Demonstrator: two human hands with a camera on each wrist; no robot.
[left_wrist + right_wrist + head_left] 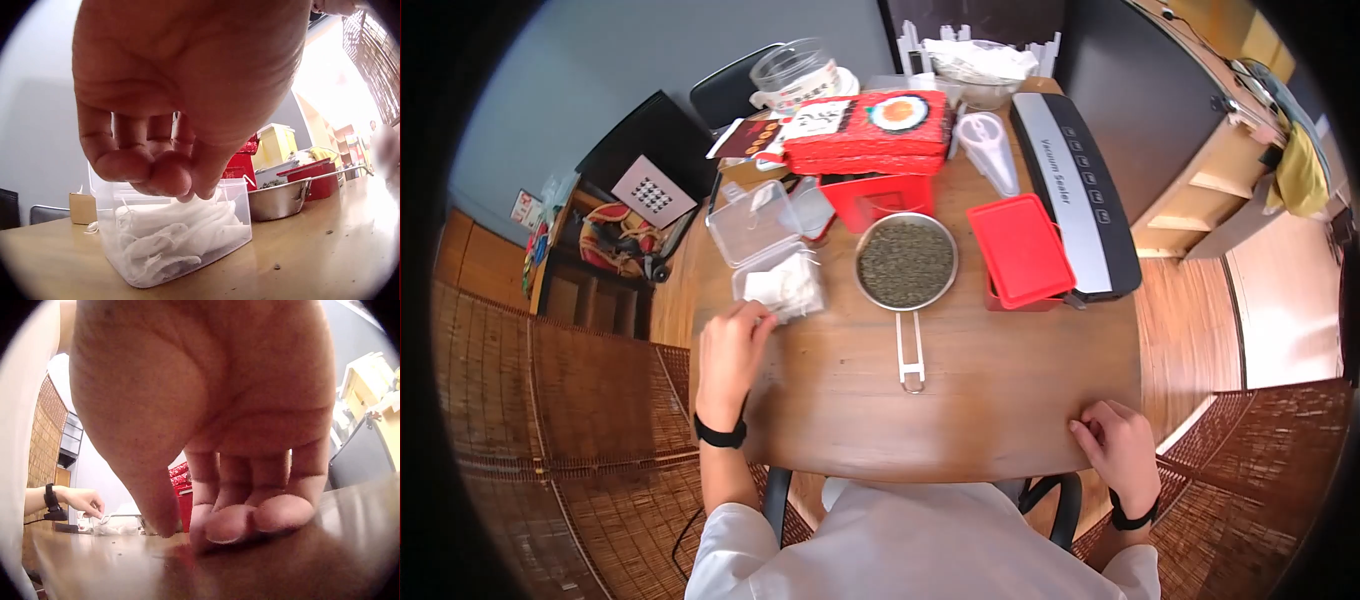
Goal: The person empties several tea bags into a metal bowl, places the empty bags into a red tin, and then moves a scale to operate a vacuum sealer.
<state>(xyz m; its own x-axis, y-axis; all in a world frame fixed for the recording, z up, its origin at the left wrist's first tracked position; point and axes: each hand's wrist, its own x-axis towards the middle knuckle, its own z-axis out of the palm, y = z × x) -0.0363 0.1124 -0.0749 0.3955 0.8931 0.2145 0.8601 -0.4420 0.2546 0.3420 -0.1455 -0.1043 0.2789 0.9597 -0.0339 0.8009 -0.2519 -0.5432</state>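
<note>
My left hand (735, 350) is at the near left corner of a clear plastic box (119, 244) holding white pouches (788, 288). In the left wrist view its bent fingers and thumb come close together above the pouches (181, 234); whether a pouch lies between the tips is hidden. The box's lid (752, 222) stands open behind it. My right hand (1120, 450) rests at the table's near right corner, loosely curled and holding nothing, with its fingertips (284, 514) down by the tabletop.
A metal pan (907, 262) of dark dried leaves sits mid-table, its handle towards me. Right of it are a red-lidded container (1022, 250) and a vacuum sealer (1072, 190). Red packs (865, 135), white scissors (990, 150) and a glass jar (792, 70) stand behind.
</note>
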